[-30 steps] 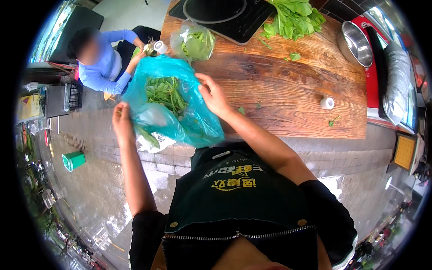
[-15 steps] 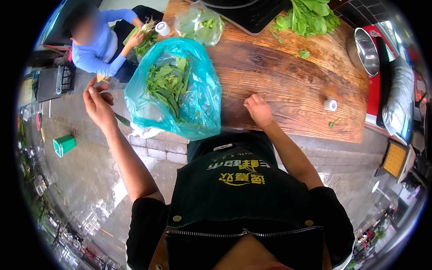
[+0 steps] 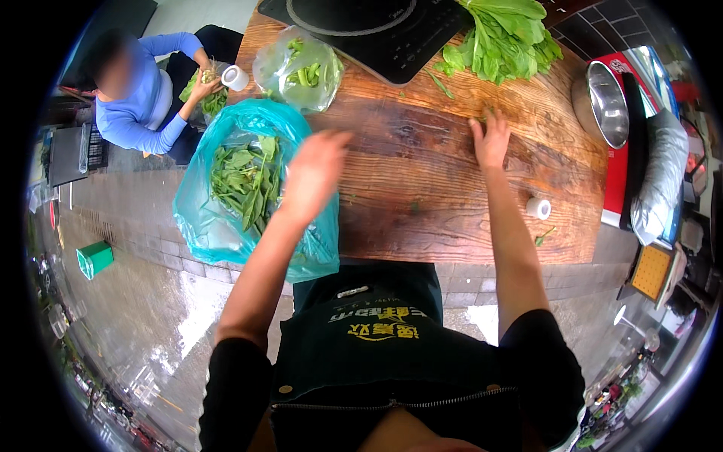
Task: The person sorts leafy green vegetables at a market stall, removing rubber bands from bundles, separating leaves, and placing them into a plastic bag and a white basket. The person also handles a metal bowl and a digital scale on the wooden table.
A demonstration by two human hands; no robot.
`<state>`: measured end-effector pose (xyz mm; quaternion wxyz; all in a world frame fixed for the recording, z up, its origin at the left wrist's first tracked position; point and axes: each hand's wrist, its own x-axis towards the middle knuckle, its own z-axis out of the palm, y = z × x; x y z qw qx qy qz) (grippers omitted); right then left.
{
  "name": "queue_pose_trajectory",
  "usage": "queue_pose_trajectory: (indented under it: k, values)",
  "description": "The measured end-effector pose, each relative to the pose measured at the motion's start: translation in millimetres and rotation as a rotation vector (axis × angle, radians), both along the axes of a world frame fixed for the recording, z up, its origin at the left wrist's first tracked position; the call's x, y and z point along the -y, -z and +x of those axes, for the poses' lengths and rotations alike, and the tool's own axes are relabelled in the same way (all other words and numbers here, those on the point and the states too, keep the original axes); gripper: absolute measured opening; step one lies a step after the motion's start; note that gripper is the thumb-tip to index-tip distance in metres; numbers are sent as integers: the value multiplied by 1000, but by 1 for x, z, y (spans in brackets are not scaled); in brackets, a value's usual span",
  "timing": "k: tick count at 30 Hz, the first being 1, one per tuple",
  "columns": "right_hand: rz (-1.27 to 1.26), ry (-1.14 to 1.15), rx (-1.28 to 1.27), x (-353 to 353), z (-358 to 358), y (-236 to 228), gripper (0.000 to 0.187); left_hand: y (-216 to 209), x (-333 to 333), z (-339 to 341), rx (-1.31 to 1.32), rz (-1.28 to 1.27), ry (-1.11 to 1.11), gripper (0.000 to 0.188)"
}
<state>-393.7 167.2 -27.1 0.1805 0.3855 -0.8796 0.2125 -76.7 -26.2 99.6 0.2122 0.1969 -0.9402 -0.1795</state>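
My left hand (image 3: 312, 173) hangs blurred over the wooden table (image 3: 422, 188), fingers apart and empty, just right of a blue plastic bag (image 3: 218, 226) full of green leaves (image 3: 245, 177) at the table's left edge. My right hand (image 3: 491, 139) rests on the table farther back, fingertips on small leaf scraps below a pile of leafy greens (image 3: 501, 38). It holds nothing that I can see.
A clear bag of greens (image 3: 297, 68) and a dark cooktop (image 3: 361, 26) lie at the back. A metal bowl (image 3: 602, 102) stands right, a small tape roll (image 3: 538, 207) near the front. A seated person in blue (image 3: 135, 98) handles greens at left.
My left hand swung from out over the pavement to above the table beside the blue bag. My right hand slid from the table's front edge toward the greens at the back.
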Motion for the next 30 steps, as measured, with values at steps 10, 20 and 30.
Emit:
queue_pose_trajectory:
  k: [10, 20, 30]
  values:
    - [-43, -178, 175, 2, -25, -11, 15, 95, 14, -267, 287, -809, 351, 35]
    - [-675, -102, 927, 41, -11, -73, 12, 33, 2, -203, 200, -95, 330, 23]
    - [-369, -791, 861, 126, 221, -126, 18, -23, 23, 125, 229, 63, -408, 25]
